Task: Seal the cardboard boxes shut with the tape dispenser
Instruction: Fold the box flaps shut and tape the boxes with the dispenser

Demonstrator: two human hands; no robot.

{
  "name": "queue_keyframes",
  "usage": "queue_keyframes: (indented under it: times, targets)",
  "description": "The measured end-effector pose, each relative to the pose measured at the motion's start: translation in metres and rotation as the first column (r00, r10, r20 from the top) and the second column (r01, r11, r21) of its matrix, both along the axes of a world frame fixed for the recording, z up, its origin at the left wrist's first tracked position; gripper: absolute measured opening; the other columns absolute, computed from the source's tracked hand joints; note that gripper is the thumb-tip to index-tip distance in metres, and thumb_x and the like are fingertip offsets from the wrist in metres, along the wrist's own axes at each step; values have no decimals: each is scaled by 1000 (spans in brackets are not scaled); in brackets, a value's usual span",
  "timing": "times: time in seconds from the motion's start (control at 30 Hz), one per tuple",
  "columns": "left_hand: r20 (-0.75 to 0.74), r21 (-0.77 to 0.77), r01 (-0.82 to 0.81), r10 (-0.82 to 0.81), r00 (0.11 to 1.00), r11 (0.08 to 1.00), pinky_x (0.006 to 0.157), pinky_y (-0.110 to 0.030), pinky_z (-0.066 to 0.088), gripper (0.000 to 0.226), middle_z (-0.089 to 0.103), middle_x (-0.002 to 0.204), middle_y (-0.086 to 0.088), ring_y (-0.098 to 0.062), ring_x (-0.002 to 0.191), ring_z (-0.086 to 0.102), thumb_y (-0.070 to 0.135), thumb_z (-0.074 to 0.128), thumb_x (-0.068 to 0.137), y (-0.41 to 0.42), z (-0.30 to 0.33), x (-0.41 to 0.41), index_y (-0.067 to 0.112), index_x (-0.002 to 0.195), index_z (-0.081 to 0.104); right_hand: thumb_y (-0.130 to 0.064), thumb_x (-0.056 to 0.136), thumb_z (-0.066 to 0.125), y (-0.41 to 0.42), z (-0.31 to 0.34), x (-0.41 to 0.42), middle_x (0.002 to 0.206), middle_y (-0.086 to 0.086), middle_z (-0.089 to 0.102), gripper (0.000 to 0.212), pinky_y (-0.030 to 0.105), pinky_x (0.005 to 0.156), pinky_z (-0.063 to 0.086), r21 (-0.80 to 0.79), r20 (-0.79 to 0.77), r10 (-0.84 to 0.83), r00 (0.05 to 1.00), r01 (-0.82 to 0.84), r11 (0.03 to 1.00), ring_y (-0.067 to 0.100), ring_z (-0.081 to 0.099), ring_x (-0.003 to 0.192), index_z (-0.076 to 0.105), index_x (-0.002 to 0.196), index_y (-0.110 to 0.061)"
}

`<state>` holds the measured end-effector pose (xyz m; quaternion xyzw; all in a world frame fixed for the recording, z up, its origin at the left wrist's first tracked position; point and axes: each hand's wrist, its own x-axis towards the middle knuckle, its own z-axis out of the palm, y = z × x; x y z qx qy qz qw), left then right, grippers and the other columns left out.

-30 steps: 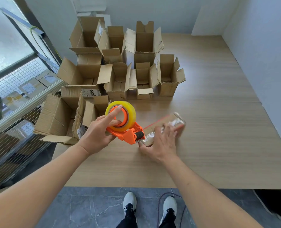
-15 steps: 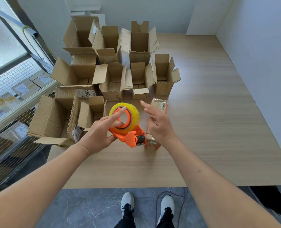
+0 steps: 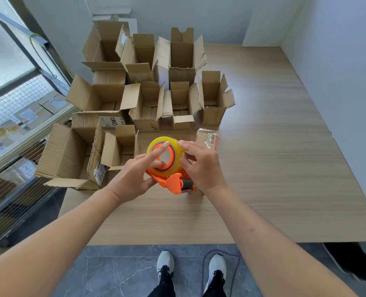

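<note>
Both hands meet at the dispenser (image 3: 171,182) above the worktop (image 3: 274,168). My left hand (image 3: 132,179) grips its orange frame, forefinger across the roll (image 3: 165,156); my right hand (image 3: 201,166) pinches the roll's edge. Open boxes (image 3: 147,108) stand behind.

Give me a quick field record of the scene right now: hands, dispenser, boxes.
left hand: grips the tape dispenser, index finger across the roll
right hand: fingertips on the tape roll
small taped box: on the table, behind the right hand
open boxes: flaps up, clustered at the far left, none sealed
</note>
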<state>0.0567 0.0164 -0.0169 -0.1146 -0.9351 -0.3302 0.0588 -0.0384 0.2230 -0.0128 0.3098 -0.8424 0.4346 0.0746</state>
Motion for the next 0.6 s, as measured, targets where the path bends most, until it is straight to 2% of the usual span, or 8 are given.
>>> queue_keyframes:
  times: [0.2,0.43,0.6]
  targets:
    - [10,2,5,-5,1000,1000,105,-40,45,103,71,122,4,-20,123,58,22,81,83,0,-2,2,36,160,14,-9,93,71,3,-5,0,111,8,75,24,38,86,62,-4,-30,-34,999,34,999,20,71,99,75,116,-6]
    - [19,17,14,-14,1000,1000,107,-47,47,104,72,123,3,-23,124,59,20,82,83,1,2,1,38,159,13,-10,93,72,7,-5,0,105,6,76,19,28,84,61,-21,-78,-14,997,12,1000,15,70,94,77,111,-7]
    - [46,55,36,-39,998,998,107,-53,48,103,72,120,3,-21,121,63,21,81,83,-2,2,0,37,160,14,-9,97,68,13,-7,-10,103,6,75,15,28,84,58,17,-132,77,988,-76,997,17,70,93,76,110,-5]
